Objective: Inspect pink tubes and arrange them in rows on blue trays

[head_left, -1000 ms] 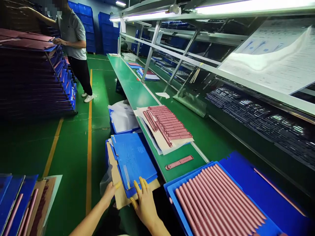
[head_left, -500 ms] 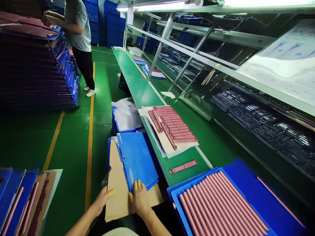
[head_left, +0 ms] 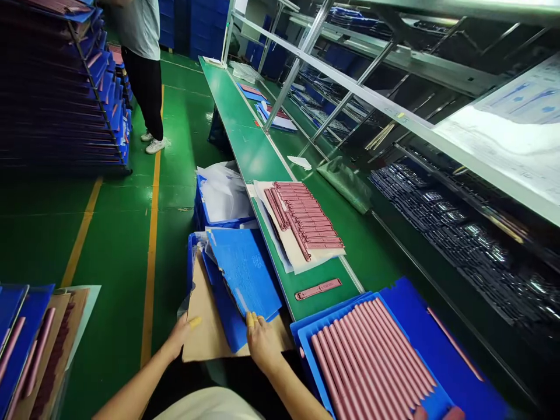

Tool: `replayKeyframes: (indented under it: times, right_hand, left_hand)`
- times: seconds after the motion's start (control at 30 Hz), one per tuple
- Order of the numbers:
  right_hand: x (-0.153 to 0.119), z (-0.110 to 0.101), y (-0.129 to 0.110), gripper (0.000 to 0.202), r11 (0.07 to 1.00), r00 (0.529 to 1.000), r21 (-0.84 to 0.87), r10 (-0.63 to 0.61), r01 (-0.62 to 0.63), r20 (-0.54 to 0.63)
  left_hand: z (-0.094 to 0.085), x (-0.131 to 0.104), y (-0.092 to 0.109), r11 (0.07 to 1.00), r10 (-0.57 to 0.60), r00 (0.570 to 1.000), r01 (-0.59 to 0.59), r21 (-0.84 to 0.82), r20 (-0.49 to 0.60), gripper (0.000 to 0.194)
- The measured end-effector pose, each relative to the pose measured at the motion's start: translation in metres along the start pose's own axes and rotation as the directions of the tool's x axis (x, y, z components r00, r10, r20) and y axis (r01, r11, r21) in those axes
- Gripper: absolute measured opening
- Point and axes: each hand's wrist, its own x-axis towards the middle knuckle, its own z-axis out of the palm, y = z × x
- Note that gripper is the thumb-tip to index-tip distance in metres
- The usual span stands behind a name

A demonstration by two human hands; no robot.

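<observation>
My left hand [head_left: 184,333], with a yellow cot on the thumb, grips the left edge of a brown cardboard sheet [head_left: 203,309]. My right hand [head_left: 263,345], its fingertips also in yellow cots, is closed on the near edge of a blue plastic sheet [head_left: 249,265]. That sheet is tilted up along its left side. Another blue sheet [head_left: 234,335] shows beneath it, lying on the cardboard. The pile rests on a blue crate [head_left: 191,256] left of the green bench [head_left: 258,154].
Pink slotted strips [head_left: 312,219] lie on paper on the bench, with a single strip [head_left: 318,289] nearer. A blue tray [head_left: 306,350] holds pink tubes. Apparent fingertips [head_left: 452,414] show at its near end. A person [head_left: 142,87] stands beside a loaded rack [head_left: 56,99].
My right hand has moved right and closed on the upper blue sheet, lifting its left side away from the one below. My left hand keeps the cardboard. The camera view has shifted.
</observation>
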Motion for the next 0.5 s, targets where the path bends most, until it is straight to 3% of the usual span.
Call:
replayKeyframes:
  times: [0.1, 0.17, 0.27, 0.37, 0.43, 0.5]
  right_hand:
    - [-0.003, -0.028, 0.02, 0.042, 0.999, 0.994, -0.027, 0.017, -0.02, -0.107]
    - [-0.006, -0.042, 0.024, 0.041, 0.999, 0.974, -0.032, 0.014, -0.021, -0.225]
    - [-0.01, -0.05, 0.017, 0.039, 1.0, 0.936, -0.021, -0.025, 0.019, -0.35]
    - [-0.013, -0.052, 0.008, 0.037, 0.999, 0.927, -0.004, -0.032, 0.033, -0.373]
    - [-0.014, -0.052, 0.007, 0.037, 1.0, 0.926, -0.006, -0.018, 0.017, -0.377]
    - [-0.015, -0.052, 0.008, 0.039, 1.0, 0.927, -0.017, -0.019, 0.013, -0.375]
  left_hand:
    - [0.009, 0.016, 0.005, 0.99, 0.136, 0.97, -0.126, 0.062, -0.203, 0.068]
    - [0.026, 0.018, 0.012, 0.967, 0.251, 0.939, -0.235, 0.094, -0.234, 0.073]
    - [0.068, 0.009, 0.022, 0.935, 0.351, 0.933, -0.344, 0.091, -0.077, 0.07]
    - [0.111, 0.0, 0.028, 0.934, 0.339, 0.927, -0.352, 0.061, 0.162, 0.053]
    - [0.128, -0.001, 0.029, 0.94, 0.313, 0.914, -0.337, 0.057, 0.258, 0.038]
    - [0.132, 0.0, 0.028, 0.943, 0.294, 0.915, -0.325, 0.075, 0.276, 0.028]
